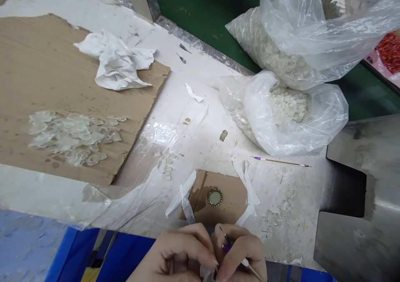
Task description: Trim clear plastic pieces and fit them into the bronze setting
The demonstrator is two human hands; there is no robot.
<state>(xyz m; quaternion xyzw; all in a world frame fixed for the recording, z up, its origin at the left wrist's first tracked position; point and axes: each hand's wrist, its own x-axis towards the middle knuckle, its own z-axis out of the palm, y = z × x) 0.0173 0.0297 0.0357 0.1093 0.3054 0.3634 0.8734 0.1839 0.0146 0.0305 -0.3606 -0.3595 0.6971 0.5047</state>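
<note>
From the head view, the only one we have, we see the left hand (178, 253) and the right hand (240, 253) close together at the bottom edge, both cut off by the frame. The right grip is closed on a wooden-shafted pick (250, 266), with a purple collar (225, 248) near its dark tip; the shaft's long axis slants from lower right up to the left, so the tip points toward the left hand, the nearer of the two to it after the hand that holds it. The left grip is curled, its fingers bent inward, but whether it has hold of the clear sliver (206, 272) low between the hands we cannot tell, as the fingers and the frame edge hide it. Just ahead of both hands lies a crimped bottle cap (215, 197) on a taped cardboard patch (234, 198), set on the crusted white bench (281, 240). A similar pick (281, 162) lies farther right, near plastic bags of pale pellets (325, 123), and clear flakes (71, 134) lie on a cardboard sheet (40, 65)
</note>
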